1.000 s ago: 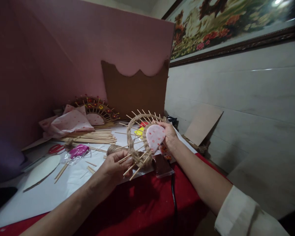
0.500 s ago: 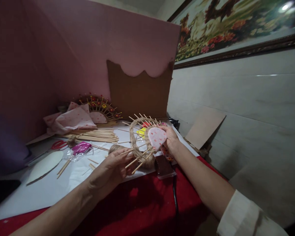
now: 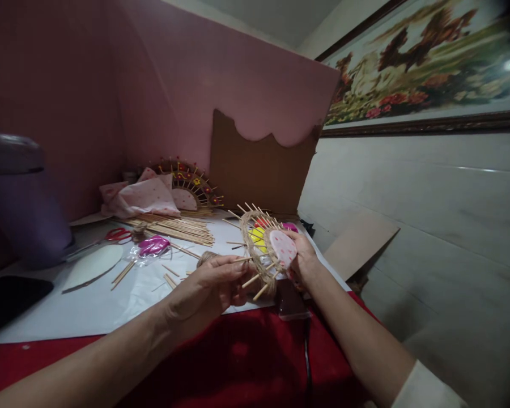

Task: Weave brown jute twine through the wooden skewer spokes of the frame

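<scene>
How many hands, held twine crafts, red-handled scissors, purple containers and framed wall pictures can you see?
Hands: 2, the left hand and the right hand
Held twine craft: 1
Red-handled scissors: 1
Purple container: 1
Framed wall picture: 1
Total: 6

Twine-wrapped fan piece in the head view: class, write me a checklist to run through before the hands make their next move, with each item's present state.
1. Right hand grips the fan piece by its spotted fabric centre: ok.
2. Left hand has hold of a stick at the near edge: ok.
3. Red-handled scissors lie apart from both hands: ok.
4. Tabletop around the piece free of packets: not ok; a yellow packet and a dark brown packet lie there.
5. Twine end secured: cannot tell; too small to see.
</scene>
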`<action>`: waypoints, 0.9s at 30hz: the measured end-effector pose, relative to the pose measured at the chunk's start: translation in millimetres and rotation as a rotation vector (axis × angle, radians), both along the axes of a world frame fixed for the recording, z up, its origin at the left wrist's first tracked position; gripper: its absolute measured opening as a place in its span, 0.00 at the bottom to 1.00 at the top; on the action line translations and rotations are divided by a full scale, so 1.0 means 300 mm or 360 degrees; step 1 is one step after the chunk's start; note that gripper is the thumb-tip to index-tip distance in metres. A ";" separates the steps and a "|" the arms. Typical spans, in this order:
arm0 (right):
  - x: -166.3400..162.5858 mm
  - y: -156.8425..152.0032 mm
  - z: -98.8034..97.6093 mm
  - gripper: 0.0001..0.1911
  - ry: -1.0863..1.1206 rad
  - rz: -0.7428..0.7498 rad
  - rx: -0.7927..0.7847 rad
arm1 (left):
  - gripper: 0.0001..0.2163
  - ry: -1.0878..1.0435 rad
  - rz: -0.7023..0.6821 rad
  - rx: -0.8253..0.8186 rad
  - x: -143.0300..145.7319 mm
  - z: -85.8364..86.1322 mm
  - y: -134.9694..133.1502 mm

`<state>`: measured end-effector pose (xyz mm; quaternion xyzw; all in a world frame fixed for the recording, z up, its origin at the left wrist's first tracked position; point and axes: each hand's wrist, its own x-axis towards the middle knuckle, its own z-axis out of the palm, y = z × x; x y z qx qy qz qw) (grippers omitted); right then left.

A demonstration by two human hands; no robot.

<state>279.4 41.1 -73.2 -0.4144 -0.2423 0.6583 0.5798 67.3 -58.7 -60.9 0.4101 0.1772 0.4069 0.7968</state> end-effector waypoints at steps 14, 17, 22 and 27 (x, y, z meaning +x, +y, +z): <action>0.009 0.005 -0.002 0.08 0.0032 0.0035 0.0123 | 0.04 0.0022 -0.0065 0.0190 -0.005 -0.002 0.007; 0.009 0.000 0.002 0.08 0.0055 0.0021 0.0154 | 0.05 0.0064 -0.0041 0.0174 -0.001 0.002 0.006; 0.012 -0.009 0.012 0.07 0.0095 -0.0063 0.0250 | 0.06 0.0118 0.0034 0.0155 0.002 -0.002 0.003; 0.017 -0.008 0.016 0.06 0.0128 -0.0103 0.0334 | 0.06 0.0015 0.0097 0.0154 0.003 -0.008 0.018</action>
